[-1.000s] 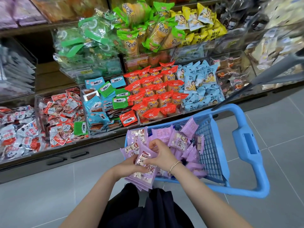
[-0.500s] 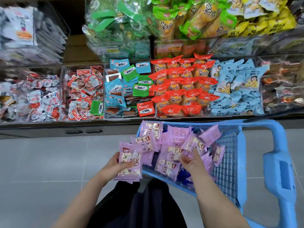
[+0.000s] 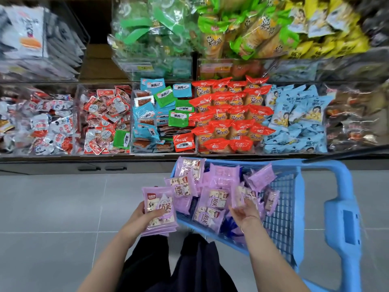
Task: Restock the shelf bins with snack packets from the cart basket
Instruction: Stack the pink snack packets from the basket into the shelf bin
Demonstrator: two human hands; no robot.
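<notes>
Left grip (image 3: pixel 145 216) is closed round a stack of purple packets (image 3: pixel 161 209), held just left of the blue cart basket (image 3: pixel 280 207), printed faces up, long axis pointing away toward the shelf bins (image 3: pixel 229 153). Right grip (image 3: pixel 245 213) pinches a loose packet (image 3: pixel 242 193) inside the basket.

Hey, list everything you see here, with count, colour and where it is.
Shelf bins: two rows, clear, top of view.
Cart basket: one, blue, below the bins.
Loose snack packets: many, purple, in the basket.
Packet stack: one, purple, left of the basket.
Red-orange packets: many, lower row, centre.
Light blue packets: many, lower row, right.
Blue and green packets: many, lower row, left of centre.
Green packets: many, upper row, centre.
Yellow packets: many, upper row, right.
Left hand: one, grips the stack.
Right hand: one, in the basket; grip unclear.
</notes>
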